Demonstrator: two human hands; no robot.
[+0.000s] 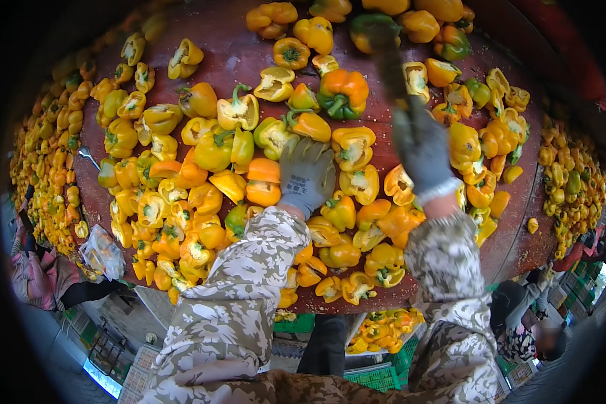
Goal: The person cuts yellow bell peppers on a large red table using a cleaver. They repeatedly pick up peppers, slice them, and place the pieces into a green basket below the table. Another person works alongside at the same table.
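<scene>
Both hands wear grey coated work gloves. My left hand [308,171] lies back up among cut peppers at the table's middle, by an orange pepper half [263,182] and a yellow half [353,146]; whether it grips something beneath is hidden. My right hand [421,146], blurred, is closed round the handle of a knife whose dark blade [388,65] points away from me, toward a green and yellow pepper [373,30]. An orange and green whole pepper [343,93] sits between the hands, farther off. Halved yellow peppers [237,108] lie beyond my left hand.
Cut and whole peppers are heaped over the dark red table [515,237], with more piles at far left and right. A metal utensil [89,157] and a plastic bag [102,251] lie left. Below are green crates [373,379] and a pepper-filled container [384,331]. People stand at both sides.
</scene>
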